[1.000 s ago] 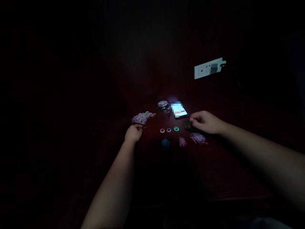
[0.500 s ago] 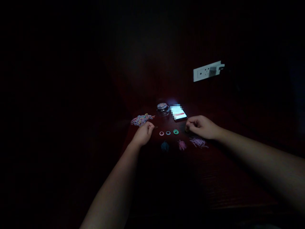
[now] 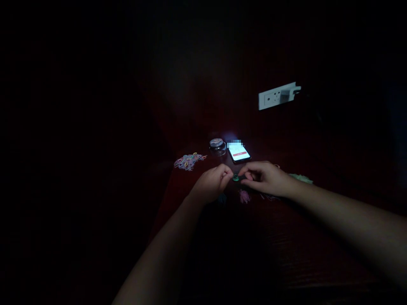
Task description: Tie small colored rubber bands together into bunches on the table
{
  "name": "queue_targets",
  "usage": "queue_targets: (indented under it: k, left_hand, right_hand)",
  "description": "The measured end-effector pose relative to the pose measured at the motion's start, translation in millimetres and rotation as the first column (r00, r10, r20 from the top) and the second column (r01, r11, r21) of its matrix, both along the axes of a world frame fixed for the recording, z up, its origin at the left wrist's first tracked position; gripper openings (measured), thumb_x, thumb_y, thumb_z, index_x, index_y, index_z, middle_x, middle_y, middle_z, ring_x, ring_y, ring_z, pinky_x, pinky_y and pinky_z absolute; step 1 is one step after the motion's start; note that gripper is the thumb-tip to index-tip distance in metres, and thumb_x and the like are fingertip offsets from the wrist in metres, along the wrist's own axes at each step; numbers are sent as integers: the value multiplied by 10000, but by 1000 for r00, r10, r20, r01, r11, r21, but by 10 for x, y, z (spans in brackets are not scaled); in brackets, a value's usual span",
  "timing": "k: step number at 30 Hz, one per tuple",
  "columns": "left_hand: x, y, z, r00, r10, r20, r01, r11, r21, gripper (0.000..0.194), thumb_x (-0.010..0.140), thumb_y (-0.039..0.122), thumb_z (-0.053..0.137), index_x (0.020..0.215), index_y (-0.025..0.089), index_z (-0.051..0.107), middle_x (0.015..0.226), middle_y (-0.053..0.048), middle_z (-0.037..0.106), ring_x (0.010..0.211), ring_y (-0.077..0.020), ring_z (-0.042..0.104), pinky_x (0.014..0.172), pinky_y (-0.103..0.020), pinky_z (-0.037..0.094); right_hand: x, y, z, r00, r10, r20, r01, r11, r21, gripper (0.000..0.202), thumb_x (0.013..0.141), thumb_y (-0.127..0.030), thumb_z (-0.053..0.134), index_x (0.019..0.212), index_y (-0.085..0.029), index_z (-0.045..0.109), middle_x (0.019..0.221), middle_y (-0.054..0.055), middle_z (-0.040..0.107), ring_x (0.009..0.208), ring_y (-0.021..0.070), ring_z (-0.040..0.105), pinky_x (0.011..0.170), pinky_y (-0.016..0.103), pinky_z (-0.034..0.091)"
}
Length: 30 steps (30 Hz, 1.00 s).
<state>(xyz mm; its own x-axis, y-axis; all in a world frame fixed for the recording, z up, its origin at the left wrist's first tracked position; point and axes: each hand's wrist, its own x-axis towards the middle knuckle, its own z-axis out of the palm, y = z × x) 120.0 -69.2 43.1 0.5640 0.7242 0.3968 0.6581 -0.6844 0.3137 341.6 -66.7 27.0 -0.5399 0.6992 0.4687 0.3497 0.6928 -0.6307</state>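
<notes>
My left hand [image 3: 212, 183] is closed in a pinch just left of a small green ring [image 3: 235, 178]; what its fingers hold is too small to make out. On the ring's other side my right hand [image 3: 265, 178] has thumb and forefinger apart, with nothing visible between them. A pink pile of bands [image 3: 244, 196] lies below the ring. Dark blue bands [image 3: 222, 198] show partly beneath my left hand, and purple bands [image 3: 270, 197] are mostly covered by my right hand. Pale green bands [image 3: 301, 178] lie beyond my right wrist.
A mixed heap of coloured bands [image 3: 190, 161] lies at the left of the dark red table [image 3: 178, 182]. Behind my hands stand a clear round jar [image 3: 218, 147] and a lit phone [image 3: 239, 151]. A white socket panel [image 3: 278, 96] is on the wall.
My left hand has moved right to the green ring, covering the pink and blue rings. My right hand has shifted slightly, and its fingers have opened. The pale green bands now show.
</notes>
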Motion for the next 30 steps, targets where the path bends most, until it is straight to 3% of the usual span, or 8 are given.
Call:
queue_targets:
  k: [6, 11, 20, 25, 30]
  left_hand:
    - [54, -33, 1, 1000, -21, 8, 21, 1000, 6, 146, 947, 285, 448, 946, 199, 567, 902, -17, 660, 788, -157, 594, 706, -282, 442]
    - [58, -56, 8, 999, -28, 18, 28, 1000, 9, 151, 954, 297, 442, 938, 201, 558, 878, -7, 653, 777, -154, 589, 678, -273, 424]
    - [62, -70, 30, 1000, -20, 17, 20, 1000, -13, 139, 953, 285, 443, 960, 209, 560, 825, 4, 650, 736, -145, 591, 639, -258, 408]
    - [52, -87, 45, 995, -103, 5, 103, 994, -20, 176, 916, 357, 524, 990, 204, 571, 732, 31, 617, 654, -126, 557, 616, -250, 395]
    - [49, -87, 38, 996, -90, -4, 90, 995, 42, 148, 903, 321, 530, 923, 194, 604, 762, 14, 620, 682, -125, 555, 631, -244, 403]
  right_hand:
    - [-21, -13, 19, 999, -34, -1, 34, 999, 27, 199, 820, -330, 626, 939, -170, 639, 641, -36, 508, 555, 94, 451, 527, 228, 352]
    - [-21, -5, 19, 998, -44, 39, 41, 997, 65, 187, 861, -333, 580, 830, -162, 651, 634, -16, 525, 568, 100, 462, 544, 237, 360]
    - [-13, -24, 22, 998, -20, 64, 17, 999, 43, 234, 884, -354, 552, 813, -157, 657, 634, 0, 550, 578, 113, 476, 555, 248, 374]
    - [-24, -16, 12, 996, -38, 76, 37, 999, 13, 230, 876, -348, 554, 789, -159, 651, 621, -6, 545, 555, 105, 456, 528, 240, 348]
    - [-17, -4, -11, 996, -26, 84, 26, 1000, 9, 229, 873, -344, 553, 793, -157, 658, 628, -4, 553, 568, 102, 458, 535, 234, 346]
